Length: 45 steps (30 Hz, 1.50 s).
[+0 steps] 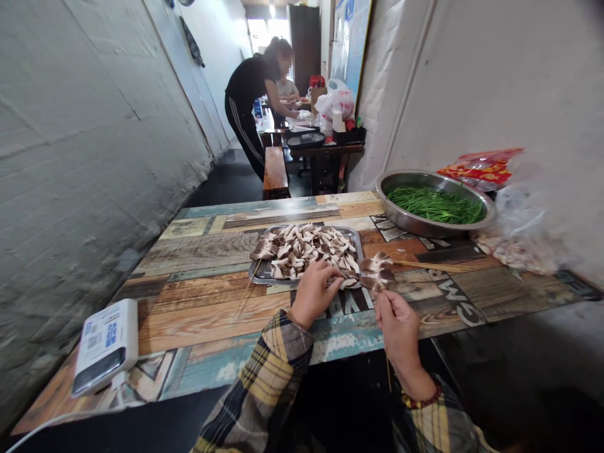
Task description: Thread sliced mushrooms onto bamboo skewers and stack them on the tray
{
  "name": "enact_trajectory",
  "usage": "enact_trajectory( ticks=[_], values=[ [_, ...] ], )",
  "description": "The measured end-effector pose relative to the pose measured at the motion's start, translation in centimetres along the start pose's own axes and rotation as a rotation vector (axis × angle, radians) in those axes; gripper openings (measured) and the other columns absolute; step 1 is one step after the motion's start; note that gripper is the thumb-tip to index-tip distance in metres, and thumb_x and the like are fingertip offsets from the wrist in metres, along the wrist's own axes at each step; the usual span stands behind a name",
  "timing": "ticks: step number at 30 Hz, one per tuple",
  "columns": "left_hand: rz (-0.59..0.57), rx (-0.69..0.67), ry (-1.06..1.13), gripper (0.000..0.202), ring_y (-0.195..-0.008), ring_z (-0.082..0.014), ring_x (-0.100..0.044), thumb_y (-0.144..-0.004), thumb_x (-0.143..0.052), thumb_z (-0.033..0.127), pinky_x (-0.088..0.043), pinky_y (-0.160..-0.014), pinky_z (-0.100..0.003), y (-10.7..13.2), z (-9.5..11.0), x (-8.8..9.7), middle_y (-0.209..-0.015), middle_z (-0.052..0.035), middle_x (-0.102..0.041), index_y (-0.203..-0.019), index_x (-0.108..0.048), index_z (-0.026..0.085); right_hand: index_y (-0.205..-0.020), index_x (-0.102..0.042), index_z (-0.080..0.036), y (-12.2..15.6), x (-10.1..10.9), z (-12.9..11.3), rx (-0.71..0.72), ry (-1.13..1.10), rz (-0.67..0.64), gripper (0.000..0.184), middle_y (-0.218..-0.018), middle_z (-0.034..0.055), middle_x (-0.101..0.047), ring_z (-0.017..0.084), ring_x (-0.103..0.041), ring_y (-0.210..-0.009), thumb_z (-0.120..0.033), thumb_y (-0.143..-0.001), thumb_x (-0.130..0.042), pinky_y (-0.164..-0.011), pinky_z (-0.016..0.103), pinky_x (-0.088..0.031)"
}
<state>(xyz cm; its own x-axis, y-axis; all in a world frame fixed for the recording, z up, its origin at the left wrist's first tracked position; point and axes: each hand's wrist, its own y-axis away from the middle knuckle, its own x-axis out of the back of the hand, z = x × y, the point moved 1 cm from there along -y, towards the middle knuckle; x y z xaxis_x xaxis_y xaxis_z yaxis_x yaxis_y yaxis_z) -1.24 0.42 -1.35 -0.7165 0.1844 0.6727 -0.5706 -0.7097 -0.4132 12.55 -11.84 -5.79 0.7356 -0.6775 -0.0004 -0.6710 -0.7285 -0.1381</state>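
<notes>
A shallow metal tray (356, 242) holds a heap of sliced, brown-and-white mushroom pieces (311, 248). Over its near right corner, my left hand (317, 290) has thumb and fingers bent together at a mushroom piece (349, 282); the exact contact is partly hidden. To the right, my right hand (400, 324) is closed around a thin wooden skewer (389, 371), whose lower end points down past the table edge. Several mushroom pieces (377, 270) are threaded on the skewer above my fingers. A filled mushroom skewer (264, 246) rests across the tray's left side, its stick leaning onto the table.
Loose bare skewers (434, 266) lie right of the tray. Behind them stand a metal bowl (384, 204) of green chives and plastic bags (523, 220). A white box-shaped device (106, 346) with a cable sits at left. A person (250, 94) bends over a farther table.
</notes>
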Motion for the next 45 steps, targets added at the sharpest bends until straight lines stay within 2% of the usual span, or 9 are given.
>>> enact_trajectory(
  ticks=[5,9,12,16,19,26,33,40,45],
  values=[
    [-0.142,-0.12,-0.165,0.007,-0.085,-0.0214,-0.051,-0.08,-0.062,0.024,-0.04,-0.077,-0.034,0.0,0.9,-0.8,-0.087,-0.0071,-0.058,-0.082,-0.067,0.019,-0.086,-0.061,-0.015,0.1,0.0,-0.1,0.009,0.041,-0.029,0.031,-0.05,-0.0065,-0.043,0.009,-0.038,-0.042,-0.045,-0.088,-0.053,-0.04,0.02,-0.031],
    [-0.1,-0.085,-0.113,0.01,-0.084,-0.0204,-0.052,-0.08,-0.057,0.017,-0.04,-0.077,-0.033,0.0,0.6,-1.0,-0.084,-0.0064,-0.058,-0.078,-0.067,0.019,-0.084,-0.061,-0.015,0.0,0.0,0.0,0.021,0.071,-0.048,0.03,-0.05,-0.0062,-0.043,0.009,-0.039,-0.042,-0.043,-0.089,-0.052,-0.04,0.019,-0.03],
    [0.009,0.047,0.067,0.009,-0.079,-0.0182,-0.053,-0.079,-0.059,0.019,-0.04,-0.072,-0.03,-0.2,-0.1,-0.8,-0.078,-0.0044,-0.059,-0.074,-0.066,0.019,-0.085,-0.062,-0.014,0.0,0.0,0.0,0.023,0.092,-0.049,0.031,-0.049,-0.0063,-0.044,0.008,-0.038,-0.041,-0.043,-0.088,-0.052,-0.039,0.019,-0.031],
    [0.143,0.32,0.518,0.015,-0.065,-0.0132,-0.053,-0.077,-0.062,0.031,-0.039,-0.061,-0.024,-0.4,-1.2,-0.2,-0.071,-0.0016,-0.061,-0.075,-0.065,0.016,-0.083,-0.063,-0.015,0.1,0.1,0.0,0.05,0.115,-0.07,0.032,-0.048,-0.006,-0.046,0.009,-0.04,-0.04,-0.045,-0.088,-0.052,-0.04,0.02,-0.033],
    [0.148,0.443,0.78,0.022,-0.059,-0.0103,-0.051,-0.073,-0.066,0.036,-0.037,-0.056,-0.021,-0.6,-1.4,0.1,-0.068,0.0003,-0.06,-0.079,-0.064,0.015,-0.081,-0.064,-0.015,0.1,0.1,0.0,0.088,0.142,-0.077,0.031,-0.047,-0.0056,-0.047,0.009,-0.041,-0.041,-0.043,-0.088,-0.052,-0.041,0.02,-0.034],
    [0.142,0.55,1.085,0.028,-0.06,-0.0109,-0.058,-0.069,-0.071,0.04,-0.041,-0.055,-0.021,-0.5,-0.8,0.3,-0.072,-0.0027,-0.067,-0.078,-0.059,0.015,-0.08,-0.062,-0.016,0.1,0.1,0.0,0.148,0.187,-0.22,0.023,-0.048,-0.0056,-0.047,0.01,-0.045,-0.043,-0.034,-0.09,-0.051,-0.045,0.021,-0.036],
    [0.257,0.573,1.116,0.024,-0.049,-0.003,-0.042,-0.063,-0.076,0.031,-0.032,-0.047,-0.017,-0.6,-1.4,0.4,-0.06,0.0056,-0.052,-0.071,-0.059,0.015,-0.081,-0.062,-0.016,0.2,0.2,-0.1,0.179,0.222,-0.264,0.023,-0.049,-0.0054,-0.048,0.011,-0.046,-0.044,-0.032,-0.091,-0.05,-0.048,0.022,-0.038],
    [0.18,0.584,1.216,0.025,-0.057,-0.0068,-0.055,-0.064,-0.072,0.031,-0.036,-0.047,-0.018,-0.8,-0.6,0.9,-0.079,-0.0014,-0.063,-0.077,-0.058,0.015,-0.078,-0.063,-0.016,0.2,0.1,-0.4,0.233,0.309,-0.272,0.024,-0.05,-0.0049,-0.046,0.011,-0.045,-0.045,-0.031,-0.09,-0.049,-0.048,0.022,-0.037],
    [0.166,0.578,1.207,0.025,-0.058,-0.0076,-0.057,-0.067,-0.072,0.029,-0.038,-0.049,-0.018,-0.7,-0.7,0.8,-0.077,-0.0018,-0.064,-0.083,-0.06,0.014,-0.076,-0.063,-0.016,0.2,-0.1,-0.7,0.274,0.347,-0.264,0.025,-0.049,-0.0046,-0.047,0.011,-0.047,-0.044,-0.031,-0.089,-0.049,-0.047,0.022,-0.037]
  ],
)
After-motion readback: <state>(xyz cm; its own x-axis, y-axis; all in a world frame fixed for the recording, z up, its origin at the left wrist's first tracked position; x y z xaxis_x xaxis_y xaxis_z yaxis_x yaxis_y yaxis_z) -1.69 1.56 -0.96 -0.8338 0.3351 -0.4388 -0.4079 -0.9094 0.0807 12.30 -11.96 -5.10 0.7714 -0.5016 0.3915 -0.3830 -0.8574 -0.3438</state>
